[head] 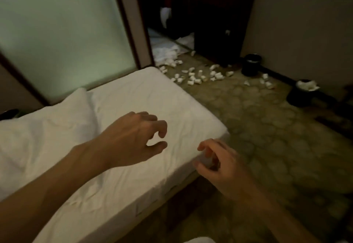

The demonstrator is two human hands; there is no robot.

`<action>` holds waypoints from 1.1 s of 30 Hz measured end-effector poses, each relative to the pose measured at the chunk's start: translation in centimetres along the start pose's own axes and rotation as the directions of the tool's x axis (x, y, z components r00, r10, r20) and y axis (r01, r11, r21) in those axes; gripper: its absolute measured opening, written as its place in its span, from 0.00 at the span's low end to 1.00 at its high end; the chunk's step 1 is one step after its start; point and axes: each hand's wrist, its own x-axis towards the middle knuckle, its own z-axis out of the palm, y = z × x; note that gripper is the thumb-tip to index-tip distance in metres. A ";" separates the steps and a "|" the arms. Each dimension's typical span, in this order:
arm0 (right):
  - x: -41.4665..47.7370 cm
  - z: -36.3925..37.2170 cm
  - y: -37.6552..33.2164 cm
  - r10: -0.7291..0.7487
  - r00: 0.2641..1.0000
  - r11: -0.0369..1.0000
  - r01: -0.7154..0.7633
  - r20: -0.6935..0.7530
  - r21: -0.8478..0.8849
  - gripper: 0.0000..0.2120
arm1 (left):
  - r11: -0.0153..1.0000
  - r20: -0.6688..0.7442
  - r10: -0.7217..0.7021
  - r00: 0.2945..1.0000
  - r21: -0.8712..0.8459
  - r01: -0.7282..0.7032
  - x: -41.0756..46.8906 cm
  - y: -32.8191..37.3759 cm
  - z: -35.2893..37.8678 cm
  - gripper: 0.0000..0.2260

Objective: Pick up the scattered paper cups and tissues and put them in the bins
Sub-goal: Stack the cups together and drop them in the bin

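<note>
white paper cups (198,75) scattered on floor (267,137) at 1 o'clock, tissues (166,52) heaped at 12 o'clock, black far bin (251,65) and near bin (299,97) upright at 2 o'clock, near bin tissue-filled

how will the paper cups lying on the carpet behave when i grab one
The paper cups look small and flimsy, so they are probably very light and easy to crush if squeezed hard. Many seem tipped on their sides on the carpet, so a nudge would likely roll them, though the carpet may slow that.

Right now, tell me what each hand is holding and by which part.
Left hand holds nothing, fingers loosely curled above the bed. Right hand: cannot tell; something pale shows between its curled fingers, too blurred to name.
</note>
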 end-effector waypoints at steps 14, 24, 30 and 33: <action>7.2 -18.4 21.4 0.392 0.900 0.916 -0.401 -0.190 -0.009 0.11 | 0.879 0.040 0.147 0.988 -0.464 -0.112 35.3 6.7 8.1 0.04; 24.7 -29.2 37.1 0.540 0.828 0.841 -0.535 -0.151 0.075 0.10 | 0.852 0.106 0.173 0.979 -0.515 -0.095 61.7 3.8 15.9 0.04; 31.3 -36.2 46.6 0.594 0.780 0.803 -0.591 -0.198 0.081 0.13 | 0.855 0.197 0.207 0.958 -0.512 -0.080 77.0 4.4 18.7 0.04; 34.4 -39.9 52.7 0.614 0.770 0.785 -0.618 -0.171 0.034 0.13 | 0.880 0.283 0.230 0.931 -0.469 -0.075 85.2 5.6 21.1 0.05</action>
